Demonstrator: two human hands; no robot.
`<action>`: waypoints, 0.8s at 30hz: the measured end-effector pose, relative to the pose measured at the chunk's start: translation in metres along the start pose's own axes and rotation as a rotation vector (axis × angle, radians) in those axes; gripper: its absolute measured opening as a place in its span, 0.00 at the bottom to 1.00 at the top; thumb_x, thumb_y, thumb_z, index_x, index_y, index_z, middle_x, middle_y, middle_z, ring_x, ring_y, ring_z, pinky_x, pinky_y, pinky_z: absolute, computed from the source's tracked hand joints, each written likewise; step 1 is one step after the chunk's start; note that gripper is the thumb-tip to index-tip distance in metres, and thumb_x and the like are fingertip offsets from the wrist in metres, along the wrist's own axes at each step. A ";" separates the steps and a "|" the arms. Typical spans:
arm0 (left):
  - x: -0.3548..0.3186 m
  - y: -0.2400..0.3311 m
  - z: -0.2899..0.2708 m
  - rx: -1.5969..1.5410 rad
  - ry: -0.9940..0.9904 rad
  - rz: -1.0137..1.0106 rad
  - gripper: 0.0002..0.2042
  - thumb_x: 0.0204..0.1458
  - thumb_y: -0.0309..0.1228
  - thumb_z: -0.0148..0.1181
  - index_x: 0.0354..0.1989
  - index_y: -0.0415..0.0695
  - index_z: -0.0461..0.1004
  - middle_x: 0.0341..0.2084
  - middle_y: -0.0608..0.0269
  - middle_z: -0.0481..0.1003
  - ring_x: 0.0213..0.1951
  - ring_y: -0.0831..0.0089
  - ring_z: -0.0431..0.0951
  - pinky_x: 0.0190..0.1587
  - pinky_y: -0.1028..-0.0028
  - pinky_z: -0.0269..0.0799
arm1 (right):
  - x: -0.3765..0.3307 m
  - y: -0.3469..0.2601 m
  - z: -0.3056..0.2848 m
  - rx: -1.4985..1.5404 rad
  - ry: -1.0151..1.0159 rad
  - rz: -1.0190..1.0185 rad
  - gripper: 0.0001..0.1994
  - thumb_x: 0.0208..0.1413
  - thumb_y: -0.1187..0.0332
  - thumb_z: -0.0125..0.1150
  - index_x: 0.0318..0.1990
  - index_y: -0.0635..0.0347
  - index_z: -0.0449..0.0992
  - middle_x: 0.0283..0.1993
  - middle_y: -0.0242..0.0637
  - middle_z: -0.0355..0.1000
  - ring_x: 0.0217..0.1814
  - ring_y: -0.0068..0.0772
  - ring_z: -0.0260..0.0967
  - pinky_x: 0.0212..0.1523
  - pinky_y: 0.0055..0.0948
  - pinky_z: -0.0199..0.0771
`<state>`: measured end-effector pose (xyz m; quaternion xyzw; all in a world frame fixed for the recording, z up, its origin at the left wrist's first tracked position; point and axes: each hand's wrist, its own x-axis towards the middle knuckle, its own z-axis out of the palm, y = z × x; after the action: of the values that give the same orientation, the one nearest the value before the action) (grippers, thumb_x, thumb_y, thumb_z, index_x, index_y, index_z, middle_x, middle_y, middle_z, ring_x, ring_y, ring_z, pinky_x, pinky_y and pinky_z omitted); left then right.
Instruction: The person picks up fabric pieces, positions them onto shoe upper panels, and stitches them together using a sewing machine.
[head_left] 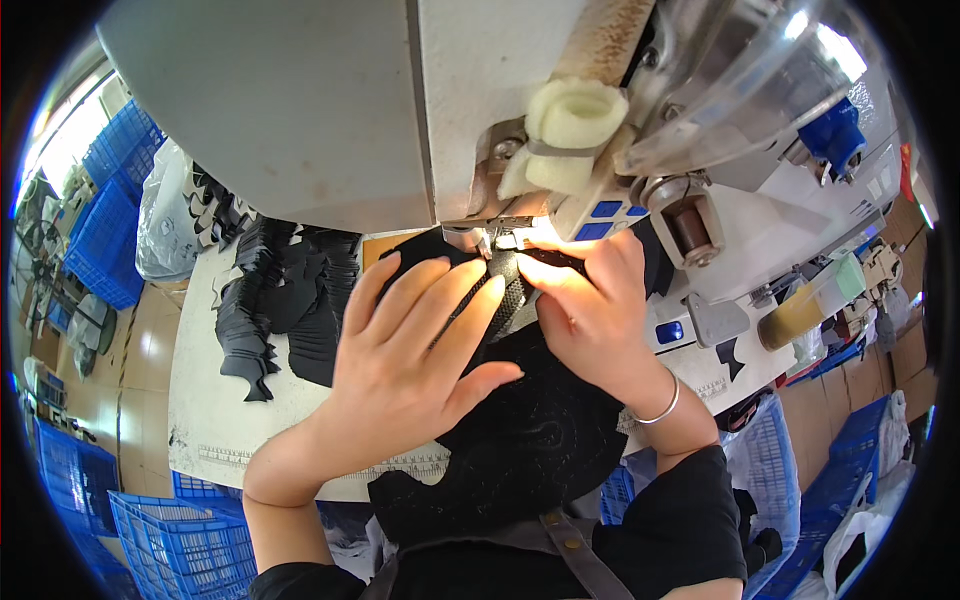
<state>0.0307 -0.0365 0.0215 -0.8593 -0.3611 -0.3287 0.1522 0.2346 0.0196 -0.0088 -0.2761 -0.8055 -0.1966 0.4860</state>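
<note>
A lit sewing machine (pixel 330 120) stands over the work, its presser foot (pixel 505 241) resting near black fabric pieces (pixel 530 400). A strip of textured dark mesh (pixel 512 297) runs toward the foot. My left hand (pixel 410 345) lies flat on the black material left of the strip, fingers spread. My right hand (pixel 592 315) is bent in beside the foot, thumb and forefinger closed on the black fabric's edge; the other fingers curl under and are partly hidden. The fabric hangs over the table's front edge toward my lap.
Stacked black cut pieces (pixel 290 300) lie on the white table (pixel 200 400) at the left. A bobbin winder spool (pixel 690 225) and a jar of yellowish liquid (pixel 790 320) stand at the right. Blue crates (pixel 185 545) surround the table on the floor.
</note>
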 end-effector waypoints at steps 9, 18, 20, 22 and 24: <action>-0.005 -0.008 0.021 -0.017 0.022 -0.042 0.20 0.42 0.23 0.64 0.47 0.38 0.75 0.47 0.60 0.74 0.55 0.62 0.73 0.63 0.52 0.59 | -0.003 -0.017 0.003 -0.094 0.002 -0.106 0.11 0.39 0.79 0.65 0.34 0.66 0.79 0.34 0.36 0.73 0.36 0.36 0.75 0.36 0.32 0.74; -0.005 -0.017 0.023 -0.010 0.039 -0.037 0.19 0.43 0.19 0.60 0.47 0.38 0.75 0.48 0.58 0.76 0.55 0.62 0.74 0.64 0.52 0.59 | 0.000 -0.022 0.005 -0.223 0.017 -0.281 0.10 0.38 0.71 0.61 0.30 0.66 0.77 0.35 0.35 0.69 0.34 0.29 0.71 0.34 0.27 0.71; -0.004 -0.019 0.023 -0.024 0.041 -0.041 0.18 0.44 0.19 0.59 0.47 0.38 0.75 0.49 0.58 0.76 0.54 0.63 0.75 0.64 0.52 0.59 | 0.001 -0.027 0.004 -0.261 -0.034 -0.287 0.07 0.44 0.75 0.65 0.33 0.68 0.79 0.34 0.37 0.72 0.35 0.32 0.74 0.33 0.26 0.71; -0.004 -0.021 0.024 -0.038 0.043 -0.046 0.17 0.45 0.18 0.58 0.46 0.38 0.75 0.49 0.59 0.76 0.54 0.63 0.75 0.63 0.52 0.59 | 0.000 -0.030 0.005 -0.278 -0.072 -0.300 0.07 0.45 0.76 0.64 0.33 0.69 0.79 0.35 0.39 0.73 0.35 0.33 0.74 0.32 0.26 0.72; -0.003 -0.024 0.025 -0.048 0.072 -0.030 0.15 0.46 0.18 0.57 0.45 0.38 0.75 0.49 0.59 0.76 0.53 0.63 0.76 0.63 0.53 0.60 | 0.000 -0.033 0.009 -0.400 -0.036 -0.374 0.07 0.46 0.77 0.62 0.33 0.71 0.79 0.35 0.40 0.73 0.34 0.34 0.74 0.31 0.25 0.73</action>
<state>0.0234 -0.0092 0.0023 -0.8447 -0.3603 -0.3704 0.1395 0.2075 -0.0003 -0.0141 -0.2167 -0.7962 -0.4332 0.3625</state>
